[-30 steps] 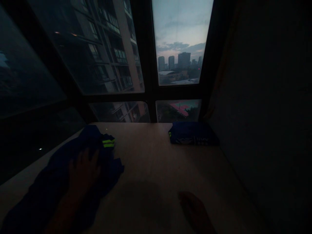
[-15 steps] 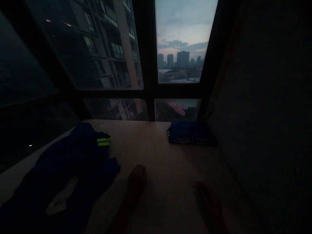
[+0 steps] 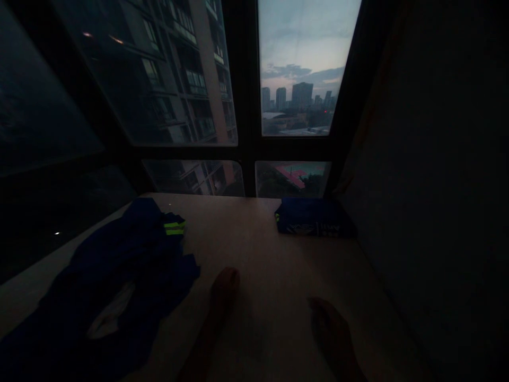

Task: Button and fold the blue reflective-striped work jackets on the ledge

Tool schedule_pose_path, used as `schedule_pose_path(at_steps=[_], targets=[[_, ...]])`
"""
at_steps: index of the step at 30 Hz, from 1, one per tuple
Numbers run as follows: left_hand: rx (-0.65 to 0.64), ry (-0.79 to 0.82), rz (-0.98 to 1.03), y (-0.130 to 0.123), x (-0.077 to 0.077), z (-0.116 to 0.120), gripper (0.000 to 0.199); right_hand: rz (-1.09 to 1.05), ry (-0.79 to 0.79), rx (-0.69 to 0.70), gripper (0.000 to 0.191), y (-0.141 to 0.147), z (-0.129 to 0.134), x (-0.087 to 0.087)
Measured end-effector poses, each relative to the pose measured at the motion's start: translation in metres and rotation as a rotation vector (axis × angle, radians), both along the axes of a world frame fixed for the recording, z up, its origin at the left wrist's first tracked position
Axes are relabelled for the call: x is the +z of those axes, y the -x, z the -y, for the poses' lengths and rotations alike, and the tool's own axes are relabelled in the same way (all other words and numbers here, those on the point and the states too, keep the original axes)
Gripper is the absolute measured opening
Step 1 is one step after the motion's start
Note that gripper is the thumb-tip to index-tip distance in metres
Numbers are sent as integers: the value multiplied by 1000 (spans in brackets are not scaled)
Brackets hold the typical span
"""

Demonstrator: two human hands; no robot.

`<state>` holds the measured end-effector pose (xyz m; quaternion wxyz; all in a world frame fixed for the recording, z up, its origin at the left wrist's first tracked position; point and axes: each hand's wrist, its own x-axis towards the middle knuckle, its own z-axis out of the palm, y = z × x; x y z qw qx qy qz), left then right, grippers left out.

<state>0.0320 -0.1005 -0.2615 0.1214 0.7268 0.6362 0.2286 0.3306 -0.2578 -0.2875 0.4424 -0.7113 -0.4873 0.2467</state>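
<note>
In dim light, my left hand (image 3: 226, 282) rests over the pale tabletop (image 3: 262, 265) with its fingers curled into a loose fist, and nothing shows in it. To its left lies a crumpled dark blue garment (image 3: 119, 249) with a bright yellow-green striped band; a pale patch shows through a gap in its cloth. My right hand (image 3: 330, 321) is at the lower right, its fingers loosely bent and apart from the thumb, holding nothing visible. Beyond it, by the window, sits a folded blue garment (image 3: 314, 217) with white lettering on its front edge.
Dark window frames (image 3: 248, 151) border the table's far edge, with buildings and sky outside. A dark wall (image 3: 429, 212) runs along the right side of the table.
My right hand has shifted slightly left, toward my left hand. The view has turned a little to the left. Both garments lie as before.
</note>
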Motion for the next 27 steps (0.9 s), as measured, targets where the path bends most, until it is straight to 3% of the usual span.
schedule_pose_path(at_steps=[27], targets=[[-2,16,-23,2,-5,-4,26,39,-6,3,41,0,-2,-5]])
